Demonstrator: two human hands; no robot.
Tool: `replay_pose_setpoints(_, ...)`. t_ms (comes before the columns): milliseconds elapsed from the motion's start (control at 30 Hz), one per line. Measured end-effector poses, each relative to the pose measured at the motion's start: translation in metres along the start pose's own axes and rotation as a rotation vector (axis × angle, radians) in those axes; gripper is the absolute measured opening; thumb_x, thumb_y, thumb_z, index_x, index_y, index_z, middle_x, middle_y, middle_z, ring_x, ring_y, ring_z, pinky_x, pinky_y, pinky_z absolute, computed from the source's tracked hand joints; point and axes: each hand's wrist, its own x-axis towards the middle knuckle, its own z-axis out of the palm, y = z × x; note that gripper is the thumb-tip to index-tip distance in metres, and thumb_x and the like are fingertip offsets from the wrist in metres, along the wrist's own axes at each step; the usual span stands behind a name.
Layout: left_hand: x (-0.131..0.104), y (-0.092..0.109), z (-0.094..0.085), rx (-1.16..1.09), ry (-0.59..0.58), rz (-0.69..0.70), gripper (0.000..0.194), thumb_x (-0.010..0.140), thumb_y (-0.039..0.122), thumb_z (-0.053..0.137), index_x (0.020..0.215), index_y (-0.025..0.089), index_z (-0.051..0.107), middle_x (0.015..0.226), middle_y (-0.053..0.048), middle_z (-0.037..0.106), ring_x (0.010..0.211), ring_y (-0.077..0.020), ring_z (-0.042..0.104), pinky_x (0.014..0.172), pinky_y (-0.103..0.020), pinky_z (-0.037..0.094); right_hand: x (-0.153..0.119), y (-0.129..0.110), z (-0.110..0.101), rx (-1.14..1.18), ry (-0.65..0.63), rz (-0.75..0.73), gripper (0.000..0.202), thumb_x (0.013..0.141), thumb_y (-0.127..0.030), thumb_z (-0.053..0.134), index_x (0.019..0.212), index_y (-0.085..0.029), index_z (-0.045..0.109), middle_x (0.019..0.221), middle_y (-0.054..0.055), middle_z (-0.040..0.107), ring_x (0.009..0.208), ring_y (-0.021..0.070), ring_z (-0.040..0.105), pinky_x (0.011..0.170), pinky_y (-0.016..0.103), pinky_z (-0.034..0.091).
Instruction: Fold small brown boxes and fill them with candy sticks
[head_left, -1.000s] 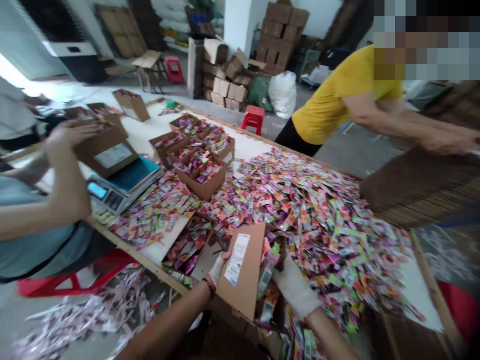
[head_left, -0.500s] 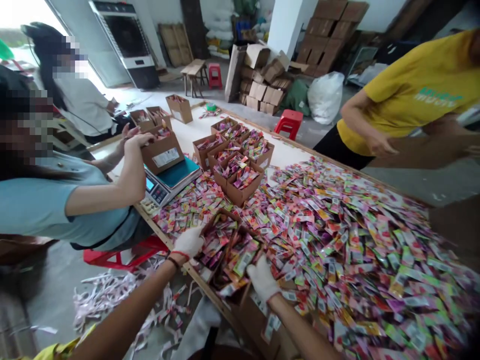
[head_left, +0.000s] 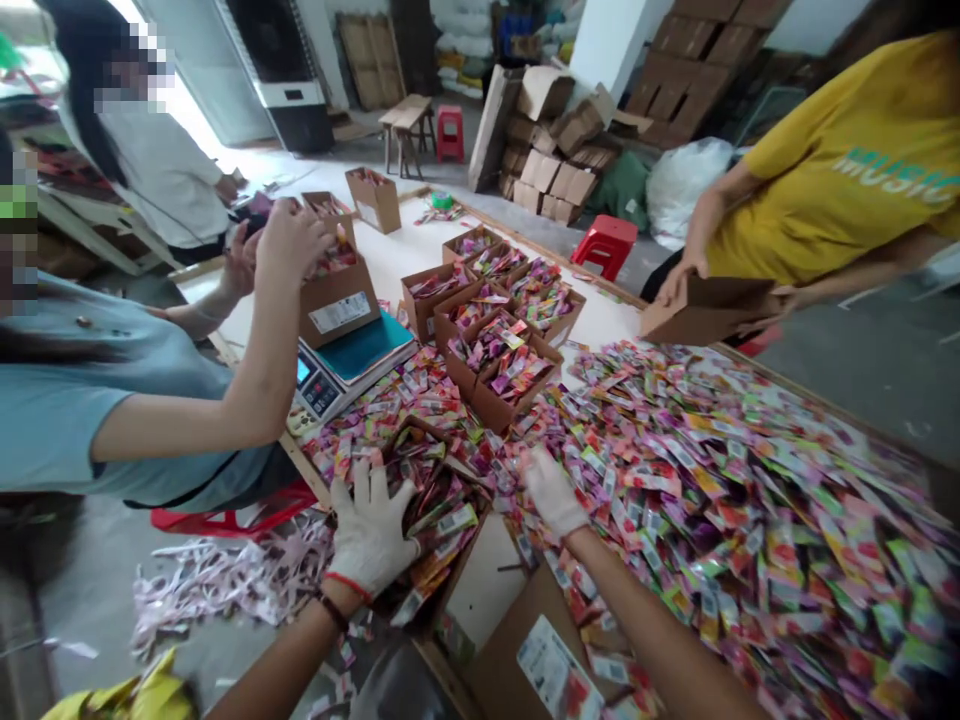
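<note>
My left hand [head_left: 373,530], in a white knit glove, rests with fingers spread on the near left side of a cardboard box [head_left: 480,525] filled with small colourful sachets [head_left: 439,565]. Another filled box [head_left: 401,432] adjoins it on the far side, partly hidden by that hand. My right hand [head_left: 553,492], also gloved, is at the loose heap of sachets [head_left: 675,480], right of the boxes. Its fingers are curled and slightly blurred; what they hold, if anything, is unclear. Below lies a cardboard box [head_left: 517,640] with a printed label.
Several filled boxes [head_left: 491,395] stand mid-table. At left, a person in light blue [head_left: 172,400] reaches into a box on a digital scale [head_left: 322,385]. Across the table, a person in yellow [head_left: 847,180] holds a cardboard box [head_left: 697,308]. Paper strips [head_left: 232,575] litter the floor.
My left hand has spread over the box's near left side. My right hand has left the box's right side for the sachet heap. The person in yellow now holds an opened-out box.
</note>
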Motion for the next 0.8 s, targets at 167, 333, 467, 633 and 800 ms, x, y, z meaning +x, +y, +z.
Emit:
replay_pose_setpoints(167,0.004,-0.010,0.004,-0.038,0.031,-0.025,0.065,0.054,0.034,0.073,0.117,0.025,0.064,0.149,-0.020,0.028,0.138,-0.0435,0.016,0.108,-0.059,0.000,0.117,-0.048,0.046,-0.197,-0.270,-0.438,0.036,0.080,-0.015,0.044,0.112,-0.015,0.060,0.118,0.002,0.061,0.111,0.0118,0.052,0.100,0.024,0.034)
replay_pose_setpoints(333,0.003,-0.010,0.017,-0.001,-0.012,-0.075,0.064,0.052,0.029,0.069,0.117,0.027,0.065,0.144,-0.019,0.038,0.137,-0.0437,0.018,0.109,-0.058,0.000,0.172,-0.072,0.138,-0.344,-0.373,-0.534,0.043,0.065,-0.013,0.066,0.108,-0.018,0.064,0.125,0.002,0.060,0.126,0.0235,0.042,0.112,0.042,0.017)
replay_pose_setpoints(467,0.005,-0.010,0.021,0.038,-0.054,-0.121,0.064,0.056,0.028,0.066,0.119,0.026,0.064,0.144,-0.018,0.038,0.138,-0.0418,0.017,0.109,-0.057,0.000,0.150,-0.027,0.140,-0.506,-0.398,-0.494,0.040,0.065,-0.019,0.071,0.104,-0.023,0.065,0.120,0.007,0.061,0.128,0.0306,0.040,0.113,0.051,0.002)
replay_pose_setpoints(633,0.009,-0.013,0.013,0.056,-0.082,-0.116,0.063,0.058,0.031,0.066,0.121,0.026,0.062,0.144,-0.018,0.037,0.138,-0.0420,0.015,0.108,-0.058,0.002,0.088,0.049,0.057,-0.717,-0.451,-0.365,0.046,0.057,-0.013,0.074,0.101,-0.024,0.067,0.111,0.012,0.065,0.119,0.0331,0.048,0.113,0.052,0.006)
replay_pose_setpoints(800,0.011,-0.014,0.012,0.076,-0.046,-0.120,0.062,0.060,0.034,0.066,0.121,0.024,0.062,0.146,-0.019,0.031,0.139,-0.0423,0.010,0.107,-0.059,0.002,0.042,0.107,-0.081,-0.859,-0.352,-0.081,0.025,0.062,0.003,0.064,0.074,-0.018,0.070,0.097,0.017,0.068,0.114,0.0350,0.054,0.108,0.059,0.017)
